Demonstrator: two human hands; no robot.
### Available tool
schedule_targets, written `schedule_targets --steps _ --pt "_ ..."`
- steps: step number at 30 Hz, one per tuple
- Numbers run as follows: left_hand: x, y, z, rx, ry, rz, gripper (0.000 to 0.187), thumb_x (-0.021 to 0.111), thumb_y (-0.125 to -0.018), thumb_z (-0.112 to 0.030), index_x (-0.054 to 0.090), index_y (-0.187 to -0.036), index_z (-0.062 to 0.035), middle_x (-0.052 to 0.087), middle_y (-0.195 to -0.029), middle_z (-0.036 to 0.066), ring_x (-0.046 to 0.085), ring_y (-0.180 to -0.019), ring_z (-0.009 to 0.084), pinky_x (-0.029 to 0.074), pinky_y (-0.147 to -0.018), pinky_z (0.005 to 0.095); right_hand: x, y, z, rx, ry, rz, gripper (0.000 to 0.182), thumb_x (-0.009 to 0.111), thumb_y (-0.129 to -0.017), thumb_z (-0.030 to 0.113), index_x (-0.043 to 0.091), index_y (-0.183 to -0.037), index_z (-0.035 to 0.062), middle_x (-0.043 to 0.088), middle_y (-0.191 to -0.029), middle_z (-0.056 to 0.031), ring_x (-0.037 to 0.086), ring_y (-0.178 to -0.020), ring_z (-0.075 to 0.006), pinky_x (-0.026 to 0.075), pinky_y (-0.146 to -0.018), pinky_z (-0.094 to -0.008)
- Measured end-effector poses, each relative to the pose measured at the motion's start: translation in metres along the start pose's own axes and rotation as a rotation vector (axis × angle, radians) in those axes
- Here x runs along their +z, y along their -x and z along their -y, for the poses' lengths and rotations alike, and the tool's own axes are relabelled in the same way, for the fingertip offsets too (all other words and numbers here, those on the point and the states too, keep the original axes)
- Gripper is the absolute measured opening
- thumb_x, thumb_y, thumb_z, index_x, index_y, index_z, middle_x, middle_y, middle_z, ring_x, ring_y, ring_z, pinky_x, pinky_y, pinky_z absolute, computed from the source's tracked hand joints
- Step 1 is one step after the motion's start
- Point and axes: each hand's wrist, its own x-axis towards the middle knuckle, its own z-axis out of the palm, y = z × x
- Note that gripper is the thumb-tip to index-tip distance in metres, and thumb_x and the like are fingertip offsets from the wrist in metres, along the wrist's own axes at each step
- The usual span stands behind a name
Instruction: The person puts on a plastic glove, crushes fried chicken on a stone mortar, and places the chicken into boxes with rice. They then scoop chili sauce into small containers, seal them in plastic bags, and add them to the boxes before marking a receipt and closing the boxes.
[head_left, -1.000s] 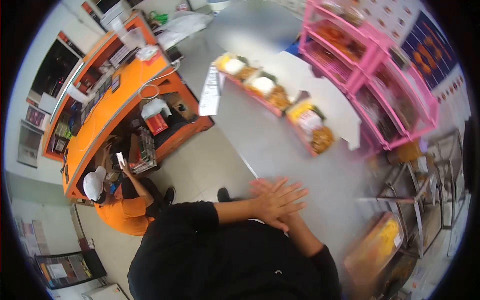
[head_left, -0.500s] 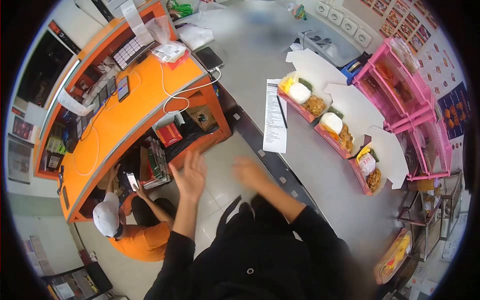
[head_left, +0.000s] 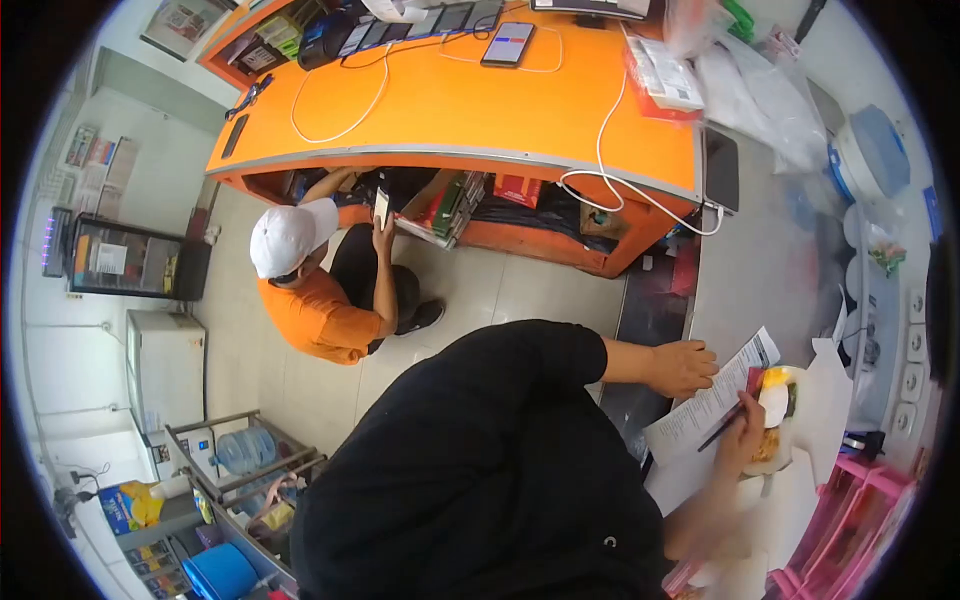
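My left hand (head_left: 683, 368) is at the counter edge, against the left side of a printed paper slip (head_left: 708, 402). Its fingers are bent, slightly apart at the tips. Over the slip's lower right side, my right hand (head_left: 740, 436) is closed on a dark pen (head_left: 716, 430) that slants down to the left. Just right of that hand sits an open meal box (head_left: 822, 400) with a white wrapped round item (head_left: 772, 403), something yellow and a piece of fried chicken (head_left: 767, 446). My blurred right forearm covers part of the boxes below.
An orange desk (head_left: 440, 110) with phones, cables and papers stands at the top. A person (head_left: 320, 300) in a white cap crouches below it, holding a phone (head_left: 382, 207). Pink baskets (head_left: 850, 530) are at lower right, a metal rack (head_left: 240, 470) at lower left.
My view has swung left and my body has turned toward the counter. Both hands have moved from mid-air to the slip, and my right hand has taken hold of the pen.
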Motion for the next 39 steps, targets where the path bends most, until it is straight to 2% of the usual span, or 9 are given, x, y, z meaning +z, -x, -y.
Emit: schedule_targets --steps 3,6,7,9,12,21,28,33,39 --pt "-0.008 -0.012 -0.005 -0.025 0.115 0.109 0.029 0.068 -0.071 -0.032 0.064 -0.089 -0.0103 0.055 -0.099 0.007 0.050 -0.096 0.0232 0.040 -0.081 0.0373 -0.008 0.011 0.009 -0.113 0.052 -0.258 0.022 0.050 -0.082 0.001 0.060 -0.102 -0.0040 0.052 -0.108 -0.0116 0.055 -0.100 -0.0205 0.048 -0.082 -0.0276" --pt "0.010 -0.029 0.010 0.102 0.204 0.051 0.032 0.069 -0.071 -0.032 0.065 -0.091 -0.0069 0.056 -0.106 0.011 0.051 -0.101 0.0267 0.040 -0.087 0.0406 0.001 0.015 -0.093 0.295 -0.787 -0.679 0.025 0.048 -0.080 0.003 0.059 -0.103 0.0002 0.055 -0.099 -0.0097 0.053 -0.097 -0.0214 0.045 -0.087 -0.0332" --pt "0.013 -0.039 0.012 0.062 0.233 0.136 0.034 0.070 -0.070 -0.032 0.064 -0.090 -0.0054 0.056 -0.108 0.014 0.052 -0.102 0.0290 0.040 -0.089 0.0424 0.001 0.012 -0.060 0.312 -0.626 -0.689 0.025 0.053 -0.079 0.006 0.060 -0.102 0.0010 0.055 -0.102 -0.0117 0.053 -0.101 -0.0240 0.044 -0.091 -0.0350" --pt "0.026 -0.045 0.015 0.010 0.282 0.224 0.042 0.074 -0.067 -0.032 0.062 -0.092 -0.0010 0.055 -0.113 0.021 0.051 -0.108 0.0353 0.039 -0.095 0.0473 -0.001 0.013 -0.047 0.183 0.955 -0.421 0.033 0.067 -0.069 0.012 0.064 -0.101 0.0058 0.055 -0.116 -0.0167 0.049 -0.113 -0.0341 0.037 -0.100 -0.0438" --pt "0.015 -0.047 0.020 0.104 0.298 0.141 0.056 0.076 -0.067 -0.032 0.056 -0.109 -0.0013 0.050 -0.125 0.020 0.047 -0.118 0.0362 0.037 -0.099 0.0467 0.022 0.011 -0.013 0.264 0.889 -0.468 0.023 0.064 -0.077 0.016 0.066 -0.100 0.0198 0.049 -0.136 -0.0079 0.037 -0.132 -0.0297 0.024 -0.108 -0.0500" --pt "-0.005 -0.056 0.016 0.114 0.268 0.216 0.046 0.071 -0.073 -0.029 0.056 -0.109 -0.0041 0.050 -0.126 0.016 0.046 -0.118 0.0315 0.036 -0.097 0.0435 0.019 0.010 -0.045 0.136 0.956 -0.620 0.016 0.054 -0.087 0.017 0.058 -0.102 0.0129 0.049 -0.137 -0.0088 0.042 -0.130 -0.0288 0.030 -0.103 -0.0492" --pt "-0.002 -0.056 0.038 0.129 0.348 0.215 0.032 0.067 -0.076 -0.011 0.059 -0.107 -0.0047 0.054 -0.120 0.011 0.050 -0.115 0.0277 0.040 -0.095 0.0397 0.041 0.028 -0.009 0.071 0.135 -0.650 0.021 0.058 -0.089 0.016 0.061 -0.107 0.0085 0.057 -0.111 -0.0197 0.056 -0.101 -0.0322 0.044 -0.086 -0.0396" --pt "-0.005 -0.053 0.039 0.123 0.398 0.222 0.031 0.068 -0.076 -0.011 0.061 -0.105 -0.0057 0.056 -0.117 0.010 0.051 -0.113 0.0277 0.041 -0.094 0.0385 0.063 -0.007 -0.012 0.216 -0.641 -0.798 0.018 0.053 -0.093 0.009 0.059 -0.106 -0.0027 0.063 -0.084 -0.0066 0.059 -0.075 -0.0110 0.047 -0.071 -0.0230" --pt "0.010 -0.069 0.056 -0.061 0.438 0.126 0.039 0.074 -0.071 -0.015 0.059 -0.106 -0.0077 0.058 -0.112 0.009 0.050 -0.113 0.0284 0.039 -0.094 0.0394 0.083 -0.029 -0.037 0.178 -0.636 -0.854 0.009 0.062 -0.083 0.001 0.058 -0.091 0.0002 0.064 -0.081 -0.0065 0.060 -0.072 -0.0085 0.048 -0.068 -0.0214"
